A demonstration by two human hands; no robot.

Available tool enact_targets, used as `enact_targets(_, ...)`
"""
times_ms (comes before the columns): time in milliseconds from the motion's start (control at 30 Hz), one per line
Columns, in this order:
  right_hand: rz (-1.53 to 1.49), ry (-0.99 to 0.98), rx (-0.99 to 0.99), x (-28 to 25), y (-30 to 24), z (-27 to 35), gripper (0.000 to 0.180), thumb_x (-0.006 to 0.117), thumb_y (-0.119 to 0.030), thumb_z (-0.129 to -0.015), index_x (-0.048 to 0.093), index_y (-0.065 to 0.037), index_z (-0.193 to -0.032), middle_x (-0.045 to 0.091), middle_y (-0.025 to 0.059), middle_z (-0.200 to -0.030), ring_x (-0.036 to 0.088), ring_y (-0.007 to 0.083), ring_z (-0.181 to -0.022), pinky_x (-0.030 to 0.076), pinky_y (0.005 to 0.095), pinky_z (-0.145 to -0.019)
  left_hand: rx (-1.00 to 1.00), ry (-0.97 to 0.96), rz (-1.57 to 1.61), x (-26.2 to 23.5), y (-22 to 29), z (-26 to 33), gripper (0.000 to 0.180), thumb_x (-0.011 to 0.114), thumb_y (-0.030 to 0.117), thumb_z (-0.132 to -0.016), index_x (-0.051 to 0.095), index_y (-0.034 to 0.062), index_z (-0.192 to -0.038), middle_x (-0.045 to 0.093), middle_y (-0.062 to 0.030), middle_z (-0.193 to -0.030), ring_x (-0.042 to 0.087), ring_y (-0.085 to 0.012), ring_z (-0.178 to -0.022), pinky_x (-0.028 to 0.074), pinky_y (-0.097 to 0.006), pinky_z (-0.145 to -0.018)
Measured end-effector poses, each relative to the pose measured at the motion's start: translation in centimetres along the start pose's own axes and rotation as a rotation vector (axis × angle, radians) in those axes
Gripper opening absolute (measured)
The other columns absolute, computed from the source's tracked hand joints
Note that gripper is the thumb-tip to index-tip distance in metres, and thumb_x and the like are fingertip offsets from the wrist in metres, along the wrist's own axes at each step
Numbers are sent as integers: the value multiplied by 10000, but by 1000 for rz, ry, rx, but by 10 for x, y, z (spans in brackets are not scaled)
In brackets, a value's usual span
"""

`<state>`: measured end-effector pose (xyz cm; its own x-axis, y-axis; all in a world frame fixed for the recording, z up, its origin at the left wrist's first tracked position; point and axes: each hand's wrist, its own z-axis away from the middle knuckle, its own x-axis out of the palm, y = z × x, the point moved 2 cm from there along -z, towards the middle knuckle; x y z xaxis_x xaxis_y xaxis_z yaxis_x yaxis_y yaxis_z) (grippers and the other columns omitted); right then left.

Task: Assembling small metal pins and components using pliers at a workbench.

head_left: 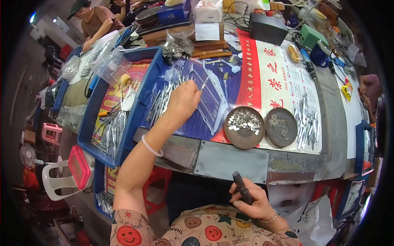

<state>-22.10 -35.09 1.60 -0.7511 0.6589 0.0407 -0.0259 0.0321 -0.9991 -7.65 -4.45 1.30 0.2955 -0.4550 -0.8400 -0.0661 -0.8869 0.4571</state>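
My left hand (185, 98) is closed above the blue printed sheet (213, 102), beside a loose pile of thin metal strips (164, 96). A slim silvery piece (203, 84) juts from its fingertips; its exact kind is too small to tell. Close to my body, below the table's front edge, my right hand (256, 201) is wrapped round a dark, blocky hand tool (242, 188). That tool's upper end points up toward the grey metal plate (230, 160) on the table edge; my fingers hide its lower part.
Two round brown dishes hold shiny discs (245, 124) and small metal bits (280, 126). More strips (307, 123) lie right of them. A blue tray (86, 135) with strips and tools stands left. A black box (268, 28) sits behind. Another person (96, 22) works far left.
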Motion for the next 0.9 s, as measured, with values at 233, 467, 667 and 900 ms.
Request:
enact_targets(233,-7,20,9,9,-13,-6,118,704,-38,-777,680,28,-871,631,143,-1012,610,226,-903,490,332,-796,-243,-147,1425,-45,50,93,171,498,55,-989,434,40,-1147,627,-69,-897,638,-166,-816,514,-276,-758)
enact_targets(467,218,81,-25,23,-15,-18,100,731,-37,-755,679,10,-826,639,126,-929,619,224,-831,486,311,-734,-256,-169,1689,-50,61,163,434,471,75,-1008,347,28,-1421,535,-34,-1000,561,-95,-766,459,-210,-684)
enact_targets(667,338,99,10,32,-25,-25,114,742,-32,-734,685,0,-827,634,135,-919,626,234,-813,494,313,-723,-202,-170,1630,-48,47,172,267,523,115,-998,500,-7,-1234,561,-53,-945,534,-104,-747,452,-223,-701)
enact_targets(900,477,124,-49,28,-38,-37,163,770,-49,-699,693,7,-832,629,160,-959,638,262,-832,505,334,-720,-80,39,1308,-40,36,163,155,535,115,-995,595,-18,-1048,574,-73,-925,550,-101,-754,468,-224,-705)
